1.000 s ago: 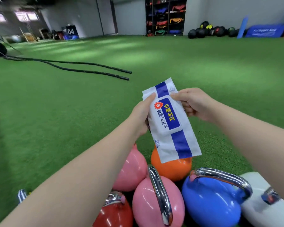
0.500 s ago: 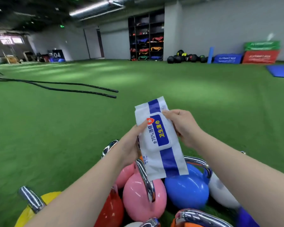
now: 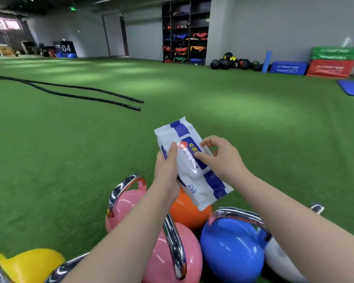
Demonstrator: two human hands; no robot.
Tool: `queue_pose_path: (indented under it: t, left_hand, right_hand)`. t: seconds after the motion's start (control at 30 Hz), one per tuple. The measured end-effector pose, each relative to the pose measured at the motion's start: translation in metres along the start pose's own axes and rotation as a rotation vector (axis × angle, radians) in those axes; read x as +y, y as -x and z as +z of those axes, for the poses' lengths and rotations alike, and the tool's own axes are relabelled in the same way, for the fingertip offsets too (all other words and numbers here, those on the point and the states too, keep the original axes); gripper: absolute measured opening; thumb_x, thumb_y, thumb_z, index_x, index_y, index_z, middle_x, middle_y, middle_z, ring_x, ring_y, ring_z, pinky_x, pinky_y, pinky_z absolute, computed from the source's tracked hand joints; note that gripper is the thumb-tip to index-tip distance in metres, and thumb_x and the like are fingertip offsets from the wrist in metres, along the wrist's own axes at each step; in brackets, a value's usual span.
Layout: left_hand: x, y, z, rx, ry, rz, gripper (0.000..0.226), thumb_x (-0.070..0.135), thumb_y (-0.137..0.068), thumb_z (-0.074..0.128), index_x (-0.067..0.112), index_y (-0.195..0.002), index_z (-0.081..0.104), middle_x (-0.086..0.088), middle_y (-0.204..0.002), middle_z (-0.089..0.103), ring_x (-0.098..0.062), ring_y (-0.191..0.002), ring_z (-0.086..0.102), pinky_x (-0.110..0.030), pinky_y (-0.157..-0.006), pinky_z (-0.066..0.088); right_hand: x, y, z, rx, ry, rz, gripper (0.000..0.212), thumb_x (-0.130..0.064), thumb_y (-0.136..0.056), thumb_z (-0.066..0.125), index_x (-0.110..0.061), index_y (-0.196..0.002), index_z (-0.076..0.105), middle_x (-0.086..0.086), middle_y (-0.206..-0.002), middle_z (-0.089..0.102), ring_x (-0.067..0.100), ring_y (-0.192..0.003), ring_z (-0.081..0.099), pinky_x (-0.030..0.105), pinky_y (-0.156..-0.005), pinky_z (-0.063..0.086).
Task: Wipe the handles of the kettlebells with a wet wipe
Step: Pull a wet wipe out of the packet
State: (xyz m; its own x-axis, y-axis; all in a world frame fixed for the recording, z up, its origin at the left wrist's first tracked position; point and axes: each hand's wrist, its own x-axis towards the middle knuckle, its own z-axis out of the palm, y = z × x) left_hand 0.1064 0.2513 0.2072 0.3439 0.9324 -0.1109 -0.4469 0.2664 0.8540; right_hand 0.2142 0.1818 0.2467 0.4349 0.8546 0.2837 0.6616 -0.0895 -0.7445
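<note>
The left hand [image 3: 167, 170] grips the wet-wipe pack [image 3: 192, 162] by its left edge, thumb laid over the front and fingers hidden behind, so the printed face tilts up toward the wearer and the sealing flap is presented to the other hand; the right hand [image 3: 219, 158] rests on that face with its thumb [image 3: 200, 158] pressed near the middle of the blue label and its forefinger curled above it, a pinch that looks aimed at the flap's edge, though whether the flap has lifted cannot be told; no wipe is out yet, so the task seems to be at its opening step. The pack hangs in the air between the hands, just above the orange kettlebell [image 3: 189, 213], presumably so the wipe comes out close to its work; below the left wrist stands a pink kettlebell [image 3: 164, 254] with its chrome handle [image 3: 175, 248] upright, and another pink kettlebell [image 3: 125, 203] lies left of that forearm; under the right forearm sits the blue kettlebell [image 3: 231, 250], a white kettlebell [image 3: 280, 260] just beyond it; a yellow kettlebell [image 3: 31, 262] lies far to the left on the green turf [image 3: 70, 160].
</note>
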Motion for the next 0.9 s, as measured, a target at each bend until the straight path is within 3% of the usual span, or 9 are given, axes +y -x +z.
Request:
queue_pose_path:
  t: [0.13,0.23,0.37,0.5,0.6,0.67,0.73,0.8,0.9]
  left_hand:
    - [0.000,-0.038,-0.001,0.074,-0.025,-0.004,0.032,0.035,-0.096,0.045,0.015,-0.119,0.054,-0.007,-0.111,0.068,-0.025,-0.102,0.065,-0.049,-0.093,0.049]
    - [-0.004,-0.050,-0.002,0.122,0.009,0.018,0.028,0.034,-0.097,0.043,0.016,-0.117,0.054,-0.007,-0.108,0.069,-0.025,-0.098,0.066,-0.046,-0.088,0.052]
    - [-0.013,-0.035,-0.006,0.121,0.090,0.066,0.024,0.032,-0.095,0.048,0.019,-0.113,0.056,-0.005,-0.102,0.071,-0.023,-0.091,0.068,-0.040,-0.079,0.055]
    - [-0.013,0.022,-0.010,0.152,0.121,0.065,0.024,0.036,-0.088,0.059,0.020,-0.107,0.062,-0.003,-0.096,0.071,-0.019,-0.079,0.068,-0.031,-0.067,0.054]
    - [-0.003,0.066,-0.008,0.158,0.216,0.049,0.028,0.041,-0.089,0.055,0.019,-0.105,0.062,-0.006,-0.095,0.071,-0.021,-0.077,0.067,-0.031,-0.066,0.054]
    - [0.003,0.089,-0.007,0.160,0.321,-0.014,0.037,0.045,-0.090,0.051,0.014,-0.106,0.062,-0.008,-0.096,0.069,-0.023,-0.079,0.067,-0.032,-0.069,0.053]
    - [0.012,0.112,-0.007,0.062,0.487,-0.107,0.049,0.053,-0.089,0.045,0.012,-0.111,0.061,-0.010,-0.096,0.067,-0.024,-0.081,0.064,-0.033,-0.071,0.051]
    - [0.014,0.136,-0.018,-0.111,0.592,-0.103,0.070,0.064,-0.084,0.040,0.008,-0.122,0.056,-0.017,-0.109,0.065,-0.031,-0.097,0.062,-0.038,-0.082,0.050]
    - [-0.002,0.163,-0.060,-0.385,0.608,-0.026,0.104,0.073,-0.056,0.059,0.008,-0.136,0.045,-0.021,-0.139,0.045,-0.041,-0.129,0.040,-0.056,-0.103,0.036]
  right_hand:
    - [0.010,-0.037,0.022,-0.060,-0.021,0.089,0.035,-0.033,-0.077,0.074,-0.028,-0.098,0.047,-0.004,-0.115,0.051,0.011,-0.091,0.045,0.022,-0.068,0.032]
    - [0.015,-0.048,0.032,-0.061,-0.032,0.120,0.040,-0.029,-0.072,0.078,-0.025,-0.094,0.045,-0.006,-0.107,0.043,0.010,-0.097,0.044,0.019,-0.066,0.030]
    - [0.017,-0.035,0.035,0.031,0.118,0.041,0.038,-0.030,-0.068,0.081,-0.026,-0.086,0.047,-0.008,-0.102,0.036,0.009,-0.101,0.034,0.025,-0.087,0.032]
    - [0.002,0.019,0.029,0.070,0.056,-0.067,0.036,-0.019,-0.068,0.080,-0.023,-0.079,0.046,-0.011,-0.079,0.047,0.011,-0.077,0.045,0.022,-0.062,0.031]
    - [-0.017,0.059,0.020,0.122,0.025,-0.144,0.038,-0.012,-0.069,0.077,-0.024,-0.069,0.041,-0.011,-0.065,0.048,0.017,-0.067,0.046,0.029,-0.062,0.037]
    - [-0.026,0.084,0.018,0.214,0.133,-0.347,0.024,-0.009,-0.072,0.065,-0.020,-0.067,0.044,-0.006,-0.063,0.050,0.021,-0.063,0.045,0.032,-0.057,0.038]
    - [-0.031,0.107,0.014,0.217,0.265,-0.628,0.009,-0.007,-0.064,0.043,-0.013,-0.063,0.049,0.000,-0.059,0.053,0.023,-0.055,0.047,0.031,-0.050,0.036]
    - [-0.031,0.116,0.007,0.147,0.290,-0.813,0.019,-0.007,-0.057,0.034,-0.011,-0.058,0.053,0.002,-0.055,0.053,0.024,-0.054,0.049,0.034,-0.054,0.034]
    - [-0.036,0.115,-0.020,0.208,0.186,-0.763,0.023,0.005,-0.055,0.045,-0.010,-0.057,0.062,0.001,-0.058,0.060,0.017,-0.064,0.049,0.029,-0.063,0.038]
